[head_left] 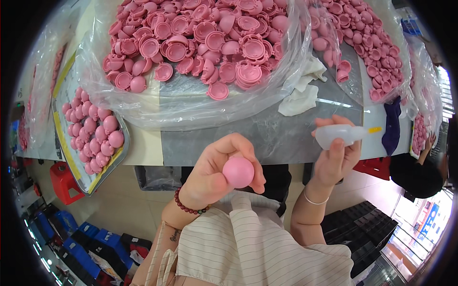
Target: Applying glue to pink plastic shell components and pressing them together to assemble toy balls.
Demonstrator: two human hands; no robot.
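Between the fingers and thumb of my left hand [210, 167] is a pink plastic ball [238, 172], its smooth round side showing. To the right, my right hand [338, 155] grips a small translucent squeeze bottle [339, 135], tilted sideways with its yellow tip pointing right, away from the ball. Both hands are raised in front of the table's near edge. Beyond them, a heap of pink half-shells [205, 35] lies on clear plastic sheeting [191, 112]. Several closed pink balls sit on a tray [90, 187] at the left.
A second heap of smaller pink shells [372, 52] is at the far right. Crumpled white tissue [299, 99] and a dark purple cloth [391, 126] lie on the table. Red stools [65, 183] stand below it. Another person [417, 174] is at the right edge.
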